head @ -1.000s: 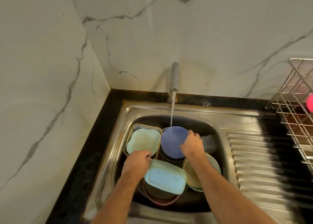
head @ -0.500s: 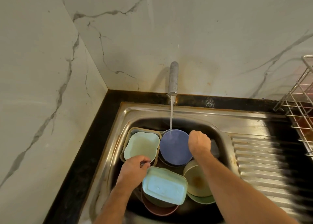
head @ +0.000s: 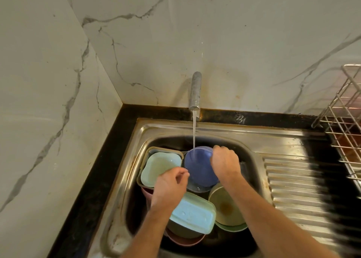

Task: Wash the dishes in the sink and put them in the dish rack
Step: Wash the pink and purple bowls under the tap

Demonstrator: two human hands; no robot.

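right hand grips blue bowl under tap stream.

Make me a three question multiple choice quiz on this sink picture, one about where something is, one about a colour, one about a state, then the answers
1. Where is the dish rack?
A. right of the sink
B. left of the sink
C. inside the sink

2. What colour is the plate under the water stream?
A. red
B. blue-purple
C. black

3. What is the tap doing?
A. off
B. dripping only
C. running

Answers:
1 A: the wire rack stands at the right edge, past the drainboard.
2 B: the right hand grips the blue-purple plate's rim.
3 C: a steady stream falls onto the plate.
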